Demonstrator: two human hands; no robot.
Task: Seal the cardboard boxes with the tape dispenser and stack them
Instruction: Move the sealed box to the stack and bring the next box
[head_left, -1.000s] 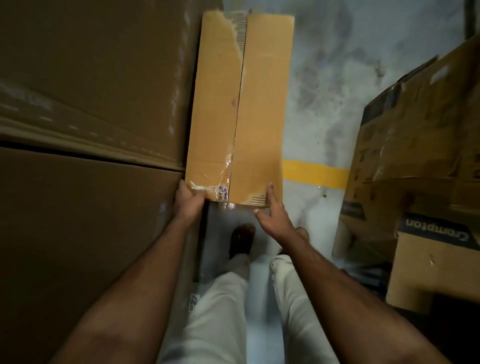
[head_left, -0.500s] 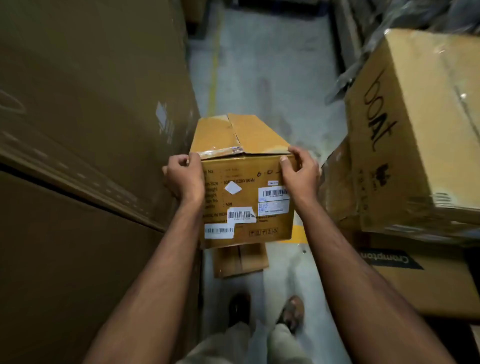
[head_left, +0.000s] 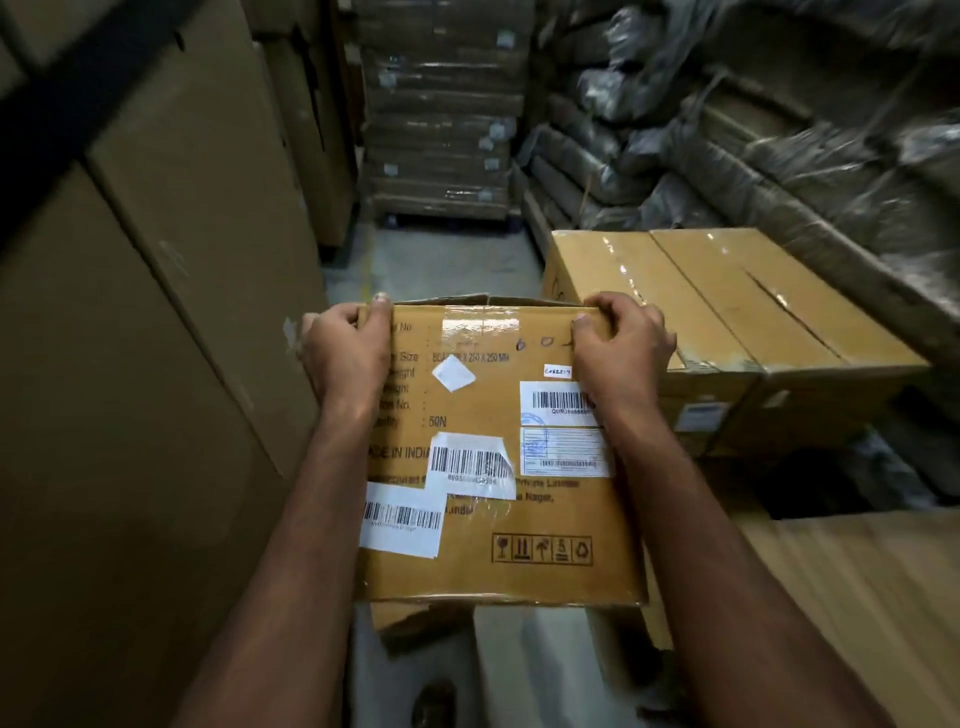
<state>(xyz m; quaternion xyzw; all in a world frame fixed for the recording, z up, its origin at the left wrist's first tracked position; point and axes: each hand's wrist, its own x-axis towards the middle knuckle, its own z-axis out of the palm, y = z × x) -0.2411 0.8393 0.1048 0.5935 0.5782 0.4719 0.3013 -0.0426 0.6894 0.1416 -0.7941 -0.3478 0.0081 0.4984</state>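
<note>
Carrying the box chest-high in the aisle: left hand and right hand curl over its top corners. Stiff cardboard, probably moderate weight; glossy tape looks slippery, so gripping the edges suits best.

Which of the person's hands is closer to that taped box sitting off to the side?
Right. The right hand grips the carried box's upper right corner, next to the taped box; the left hand grips the far upper left corner.

Grey concrete floor between stacks. Shrink-wrapped pallet stack at far end. Plastic-wrapped bundles piled at right.
</note>
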